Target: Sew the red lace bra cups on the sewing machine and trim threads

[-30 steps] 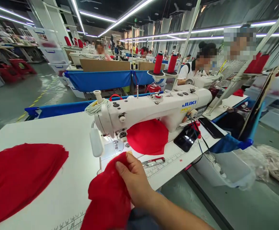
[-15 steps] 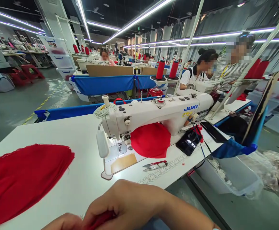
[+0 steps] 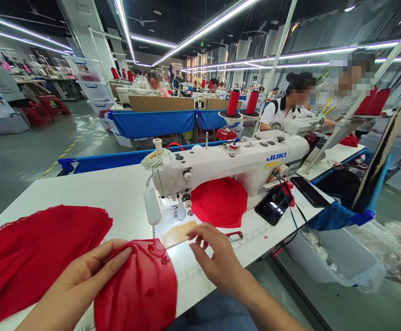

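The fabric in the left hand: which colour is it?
The fabric is red, in head view.

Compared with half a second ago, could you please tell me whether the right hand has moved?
Yes; judged against the sewing machine, the right hand has moved forward and to the right.

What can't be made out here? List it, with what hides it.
All in the head view:
Snips: blades hidden behind the right hand.
Held cloth: lower part cut off by the bottom edge.
Pile: far end cut off by the left edge.
Left hand: some fingertips hidden behind the held cloth.
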The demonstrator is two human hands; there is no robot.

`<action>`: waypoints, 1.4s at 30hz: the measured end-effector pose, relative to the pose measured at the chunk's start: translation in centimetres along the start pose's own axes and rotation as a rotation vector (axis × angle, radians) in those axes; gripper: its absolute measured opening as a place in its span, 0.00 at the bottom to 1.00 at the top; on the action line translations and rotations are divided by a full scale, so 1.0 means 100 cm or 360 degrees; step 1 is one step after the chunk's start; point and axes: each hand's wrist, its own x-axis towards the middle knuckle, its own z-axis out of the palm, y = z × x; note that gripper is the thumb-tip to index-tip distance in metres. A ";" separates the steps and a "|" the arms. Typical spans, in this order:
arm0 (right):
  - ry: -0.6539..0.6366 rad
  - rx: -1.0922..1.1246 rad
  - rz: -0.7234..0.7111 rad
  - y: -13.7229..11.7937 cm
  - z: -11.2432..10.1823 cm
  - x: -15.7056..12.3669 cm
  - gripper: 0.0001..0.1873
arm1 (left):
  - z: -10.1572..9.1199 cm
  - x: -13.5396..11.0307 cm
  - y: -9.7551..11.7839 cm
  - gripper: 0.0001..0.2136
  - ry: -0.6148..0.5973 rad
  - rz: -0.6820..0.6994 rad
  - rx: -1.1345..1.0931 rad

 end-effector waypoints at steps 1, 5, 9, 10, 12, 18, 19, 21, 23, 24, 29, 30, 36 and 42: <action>0.0019 -0.0198 -0.0071 0.010 -0.009 -0.007 0.09 | 0.002 0.004 0.000 0.25 -0.0049 -0.0006 0.0010; 0.0073 -0.1126 -0.0218 0.045 -0.047 -0.030 0.06 | 0.003 0.021 -0.009 0.22 -0.0121 -0.0087 -0.0032; 0.0019 -0.1258 -0.0250 0.057 -0.069 -0.039 0.06 | 0.006 0.030 -0.011 0.16 -0.0187 -0.0144 -0.0174; 0.0000 -0.1252 -0.0265 0.057 -0.070 -0.039 0.06 | 0.009 0.031 -0.009 0.14 -0.0184 -0.0156 -0.0233; -0.0041 -0.1220 -0.0300 0.057 -0.071 -0.038 0.06 | 0.014 0.032 -0.003 0.10 -0.0118 -0.0189 -0.0380; -0.0068 -0.0985 -0.0378 0.056 -0.062 -0.035 0.07 | 0.025 0.030 0.018 0.10 0.0407 -0.0073 -0.0888; -0.0062 -0.0882 -0.0353 0.054 -0.059 -0.035 0.07 | 0.025 0.029 0.019 0.12 0.0435 -0.0018 -0.0959; -0.0079 -0.0547 -0.0161 0.047 -0.051 -0.038 0.07 | 0.025 0.027 0.020 0.13 0.0421 0.0083 -0.1051; -0.0110 -0.0090 0.0162 0.035 -0.041 -0.040 0.09 | 0.027 0.025 0.018 0.13 0.0379 0.0090 -0.1070; -0.0136 0.0142 0.0316 0.028 -0.034 -0.040 0.11 | 0.030 0.024 0.016 0.11 0.0336 0.0047 -0.1051; -0.0448 0.0878 0.0660 0.003 0.008 -0.032 0.25 | 0.049 0.026 -0.002 0.07 -0.0227 -0.0072 -0.0818; -0.0479 0.0912 0.0668 0.002 0.016 -0.029 0.25 | 0.053 0.028 -0.005 0.09 -0.0313 -0.0053 -0.0790; -0.0402 0.0495 0.0591 -0.001 0.028 -0.011 0.24 | 0.064 0.041 -0.018 0.17 -0.0332 0.0123 -0.0862; -0.0025 0.0162 0.0056 -0.016 0.027 -0.010 0.10 | 0.052 0.050 -0.011 0.03 0.0310 0.0302 -0.1178</action>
